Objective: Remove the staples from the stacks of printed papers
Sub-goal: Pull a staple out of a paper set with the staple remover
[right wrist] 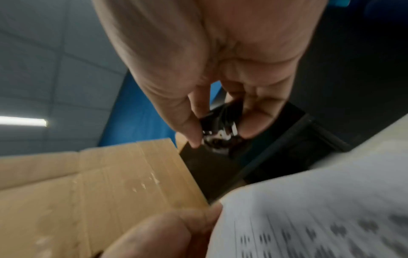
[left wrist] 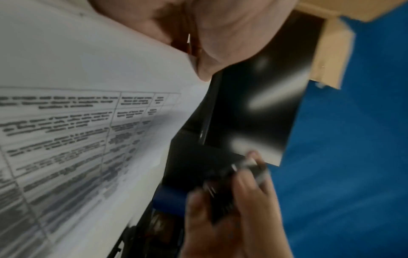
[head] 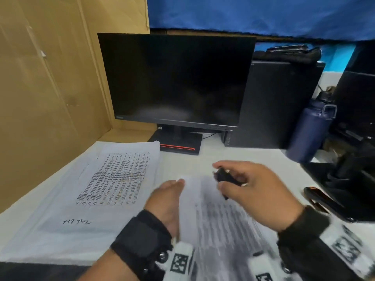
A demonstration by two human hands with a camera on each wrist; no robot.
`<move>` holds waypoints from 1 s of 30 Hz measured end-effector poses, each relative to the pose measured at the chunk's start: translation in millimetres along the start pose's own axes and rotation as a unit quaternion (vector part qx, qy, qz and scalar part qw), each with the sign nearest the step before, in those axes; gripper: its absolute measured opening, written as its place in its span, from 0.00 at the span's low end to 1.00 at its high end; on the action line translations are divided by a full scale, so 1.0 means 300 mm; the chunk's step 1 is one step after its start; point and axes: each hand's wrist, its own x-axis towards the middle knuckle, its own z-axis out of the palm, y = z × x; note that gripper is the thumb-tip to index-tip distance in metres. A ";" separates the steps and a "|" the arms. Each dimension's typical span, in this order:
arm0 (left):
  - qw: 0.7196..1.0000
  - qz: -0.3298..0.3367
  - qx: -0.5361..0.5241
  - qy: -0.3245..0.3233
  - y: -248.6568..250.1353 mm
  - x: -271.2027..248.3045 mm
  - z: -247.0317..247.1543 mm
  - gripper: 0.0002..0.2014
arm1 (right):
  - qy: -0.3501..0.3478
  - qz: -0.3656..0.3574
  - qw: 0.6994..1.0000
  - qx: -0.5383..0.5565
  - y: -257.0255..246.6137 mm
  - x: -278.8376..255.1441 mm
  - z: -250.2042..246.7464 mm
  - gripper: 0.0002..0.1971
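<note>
My left hand (head: 170, 191) grips the left edge of a stack of printed papers (head: 219, 226) and holds it lifted above the desk; the sheets are blurred. In the left wrist view the printed papers (left wrist: 73, 132) fill the left side under my left hand (left wrist: 198, 40). My right hand (head: 241, 183) pinches a black staple remover (head: 225, 177) just above the top edge of that stack. The right wrist view shows my right hand (right wrist: 218, 132) with thumb and fingers curled round the staple remover (right wrist: 218, 131), its metal claws showing. A second stack of papers (head: 97, 189) lies flat at the left.
A dark monitor (head: 176, 80) stands behind the papers, with a black computer tower (head: 278, 106) and a navy bottle (head: 308, 130) to its right. A cardboard panel (head: 50, 88) walls the left side. A black stapler (head: 322, 199) lies on the white desk (head: 253, 157) at the right.
</note>
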 end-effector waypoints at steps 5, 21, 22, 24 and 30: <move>0.996 -0.009 0.084 -0.042 -0.037 0.036 0.145 0.19 | -0.081 0.135 0.977 -0.144 0.185 0.134 0.118 0.08; 0.584 0.159 0.769 -0.205 -0.048 -0.142 0.060 0.35 | -0.143 0.149 0.952 -0.224 0.295 0.244 0.141 0.03; 0.570 0.164 0.777 -0.211 -0.055 -0.150 0.068 0.34 | -0.146 0.149 0.951 -0.227 0.293 0.247 0.144 0.04; 0.537 0.167 0.796 -0.221 -0.064 -0.159 0.087 0.32 | -0.146 0.152 0.948 -0.240 0.285 0.255 0.149 0.05; 0.527 0.188 0.792 -0.244 -0.039 -0.157 0.104 0.32 | -0.140 0.161 0.951 -0.223 0.265 0.272 0.175 0.05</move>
